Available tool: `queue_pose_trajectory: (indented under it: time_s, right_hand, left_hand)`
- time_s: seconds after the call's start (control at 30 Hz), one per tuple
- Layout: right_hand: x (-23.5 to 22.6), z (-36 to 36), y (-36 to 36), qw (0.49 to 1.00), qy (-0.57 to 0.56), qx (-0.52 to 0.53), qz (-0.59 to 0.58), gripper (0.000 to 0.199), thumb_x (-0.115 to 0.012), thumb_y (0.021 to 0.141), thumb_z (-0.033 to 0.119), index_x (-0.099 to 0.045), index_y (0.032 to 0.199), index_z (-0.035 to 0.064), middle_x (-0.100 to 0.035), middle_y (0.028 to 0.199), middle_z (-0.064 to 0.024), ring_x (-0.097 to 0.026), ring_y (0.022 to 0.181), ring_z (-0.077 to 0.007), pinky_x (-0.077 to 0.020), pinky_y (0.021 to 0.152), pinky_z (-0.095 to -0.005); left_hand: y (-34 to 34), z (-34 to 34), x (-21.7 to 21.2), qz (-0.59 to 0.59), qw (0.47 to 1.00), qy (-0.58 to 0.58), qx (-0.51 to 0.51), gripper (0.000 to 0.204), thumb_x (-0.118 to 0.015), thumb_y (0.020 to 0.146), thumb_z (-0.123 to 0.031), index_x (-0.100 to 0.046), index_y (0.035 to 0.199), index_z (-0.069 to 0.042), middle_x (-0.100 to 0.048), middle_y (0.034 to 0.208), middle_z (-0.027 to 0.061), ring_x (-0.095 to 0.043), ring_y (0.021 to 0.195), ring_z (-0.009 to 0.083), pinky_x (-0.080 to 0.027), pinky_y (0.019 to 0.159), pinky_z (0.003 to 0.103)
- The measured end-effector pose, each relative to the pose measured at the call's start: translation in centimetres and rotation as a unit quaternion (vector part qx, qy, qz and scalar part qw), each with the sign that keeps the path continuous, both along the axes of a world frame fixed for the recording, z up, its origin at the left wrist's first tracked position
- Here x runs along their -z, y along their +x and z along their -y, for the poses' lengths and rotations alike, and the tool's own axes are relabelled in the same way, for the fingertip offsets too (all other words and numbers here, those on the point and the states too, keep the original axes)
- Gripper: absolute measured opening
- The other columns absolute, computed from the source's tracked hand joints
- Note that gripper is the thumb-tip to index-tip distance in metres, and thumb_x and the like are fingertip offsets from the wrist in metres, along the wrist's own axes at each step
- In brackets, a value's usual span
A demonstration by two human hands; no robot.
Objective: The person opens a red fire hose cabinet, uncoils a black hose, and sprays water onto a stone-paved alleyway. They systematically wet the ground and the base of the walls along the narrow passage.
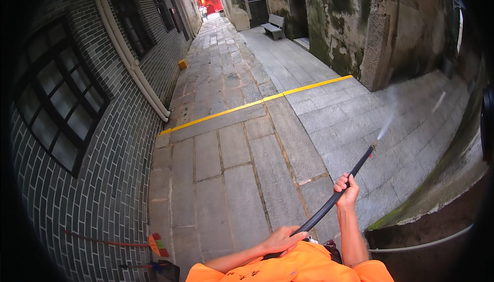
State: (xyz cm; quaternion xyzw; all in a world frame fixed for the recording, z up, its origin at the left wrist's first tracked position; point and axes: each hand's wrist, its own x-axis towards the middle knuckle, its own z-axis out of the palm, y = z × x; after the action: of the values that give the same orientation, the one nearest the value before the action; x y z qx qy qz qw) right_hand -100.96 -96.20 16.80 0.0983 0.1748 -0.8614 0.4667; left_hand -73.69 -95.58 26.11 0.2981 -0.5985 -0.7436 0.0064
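A long black spray wand (343,187) runs from my chest up and to the right, and a thin jet of water (385,128) shoots from its tip over the stone paving. My right hand (347,189) is closed around the wand near its middle. My left hand (282,239) grips the wand's lower end close to my orange shirt (298,266). Both forearms come in from the lower edge.
A dark brick wall (103,179) with windows and white pipes (128,56) lines the left. A yellow line (257,103) crosses the stone alley. A broom (154,243) lies at the wall's foot. A mossy stone corner (375,40) and a bench (274,26) stand ahead; a raised mossy kerb (437,189) is on the right.
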Motion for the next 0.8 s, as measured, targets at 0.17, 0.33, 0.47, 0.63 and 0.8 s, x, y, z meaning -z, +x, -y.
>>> queue_pose_trajectory:
  time_s: [0.17, 0.33, 0.47, 0.63, 0.8]
  right_hand:
    - [-2.6, -2.7, -3.0, 0.996, -0.024, 0.072, -0.051, 0.017, -0.048, 0.092, 0.028, -0.049, 0.091, 0.0103, -0.044, 0.067, 0.0011, -0.037, 0.048, -0.0086, -0.0312, 0.040, -0.0245]
    - [-7.1, -2.5, -2.4, 0.991, 0.013, 0.088, -0.097, 0.016, -0.057, 0.086, 0.019, -0.045, 0.082, 0.0106, -0.043, 0.063, -0.0005, -0.038, 0.046, -0.0084, -0.0295, 0.038, -0.0238]
    - [-8.6, -3.6, -2.1, 0.984, -0.012, 0.128, -0.126, 0.016, -0.050, 0.092, 0.021, -0.047, 0.100, 0.0079, -0.046, 0.069, -0.0031, -0.040, 0.049, -0.0105, -0.0345, 0.041, -0.0269]
    - [-9.5, -5.2, -2.2, 0.980, -0.019, 0.149, -0.133, 0.018, -0.050, 0.092, 0.021, -0.044, 0.103, 0.0079, -0.047, 0.069, -0.0040, -0.042, 0.050, -0.0116, -0.0361, 0.040, -0.0283]
    - [-8.6, -5.4, -2.2, 0.982, -0.026, 0.142, -0.126, 0.018, -0.052, 0.091, 0.021, -0.043, 0.100, 0.0088, -0.047, 0.068, -0.0050, -0.043, 0.049, -0.0125, -0.0367, 0.039, -0.0288]
  left_hand:
    - [-2.9, -0.2, -1.1, -0.014, 1.000, -0.001, 0.024, 0.031, -0.051, 0.092, -0.033, -0.053, 0.081, -0.004, -0.044, 0.051, -0.0019, -0.042, 0.034, 0.0066, -0.032, 0.031, 0.024]
    - [-3.5, -0.1, -0.1, -0.007, 1.000, 0.008, 0.013, 0.025, -0.053, 0.091, -0.026, -0.055, 0.086, -0.002, -0.047, 0.052, -0.0003, -0.044, 0.035, 0.0071, -0.034, 0.032, 0.023]
    - [-4.1, -0.6, -1.6, -0.034, 0.999, 0.014, 0.027, 0.022, -0.052, 0.092, -0.022, -0.055, 0.088, -0.001, -0.049, 0.053, 0.0018, -0.045, 0.036, 0.0082, -0.035, 0.033, 0.023]
    - [-4.4, -1.0, -1.6, -0.049, 0.998, 0.018, 0.048, 0.023, -0.051, 0.092, -0.021, -0.055, 0.089, 0.001, -0.049, 0.053, 0.0030, -0.045, 0.036, 0.0091, -0.036, 0.034, 0.023]
    - [-4.2, -1.7, -1.9, -0.045, 0.998, 0.005, 0.045, 0.022, -0.049, 0.092, -0.020, -0.054, 0.088, 0.001, -0.049, 0.052, 0.0034, -0.045, 0.035, 0.0099, -0.037, 0.035, 0.023]
